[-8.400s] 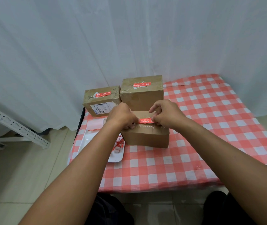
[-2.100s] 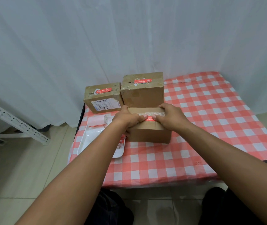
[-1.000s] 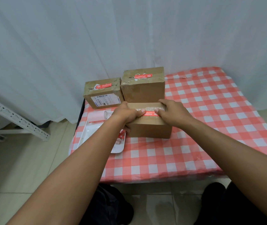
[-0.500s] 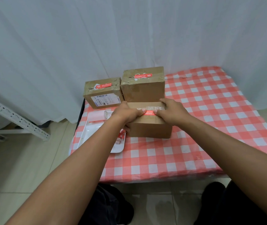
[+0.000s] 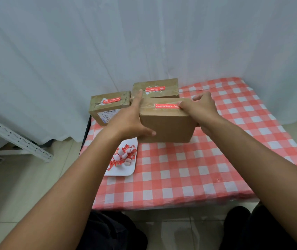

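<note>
**Inspector:** Status of the box (image 5: 165,123)?

**Assistant:** Changed since half a second ago. Then it sat flat on the counter (image 5: 180,177), with both grips pressing the label (image 5: 166,106) on its lid. Now it appears raised and nearer the camera. Its lower edge overlaps the far end of the tray (image 5: 124,170), and its top covers the foot of the rear box (image 5: 160,87). Some motion blur noted.

**Inspector:** Position relative to the grips?

**Assistant:** Held between them. The left grip (image 5: 127,121) is against the left face, and the right grip (image 5: 200,109) is on the right top corner. The label runs across the lid between the two, its right end under the right thumb.

**Inspector:** Condition of each grip?

**Assistant:** Left: spread wide, fingers straight up along the left face, thumb hooked round onto the front face near the lower edge. Right: thumb down on the lid, fingers reaching over the right side, most fingertips hidden. Both hold the box and nothing else.

**Inspector:** Surroundings?

**Assistant:** The left box (image 5: 108,105) stands beside the rear box, each bearing a red label. Red-and-white scraps (image 5: 124,156) lie on the tray. A curtain (image 5: 108,42) hangs behind the counter, and a metal rack (image 5: 17,139) stands on the floor at left.
</note>
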